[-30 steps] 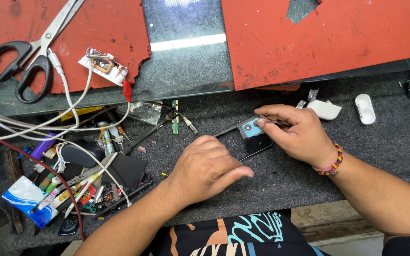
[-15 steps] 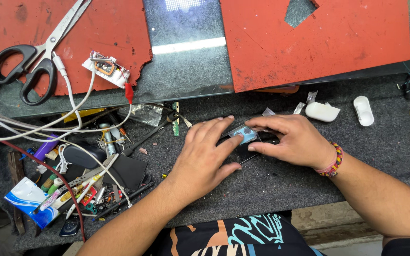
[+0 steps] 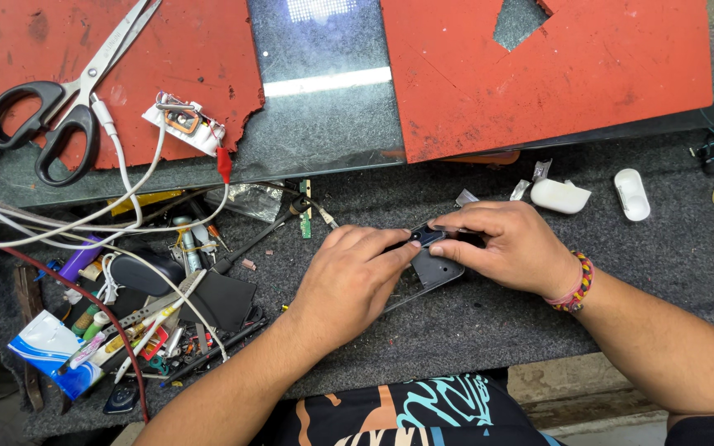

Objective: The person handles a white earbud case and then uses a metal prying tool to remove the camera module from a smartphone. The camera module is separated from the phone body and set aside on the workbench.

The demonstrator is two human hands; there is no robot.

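Near edge: bare grey felt mat (image 3: 456,330). Centre: left hand (image 3: 349,281) and right hand (image 3: 516,248) pinch a dark flat phone frame (image 3: 435,268) lying on the mat. Beyond: white earbud case (image 3: 559,196), red rubber sheet (image 3: 555,74).

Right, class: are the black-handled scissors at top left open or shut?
Open. The scissors lie flat on the red sheet, the two blades spread apart at their tips and the handle loops parted.

Blue-white packet (image 3: 47,353) at lower left
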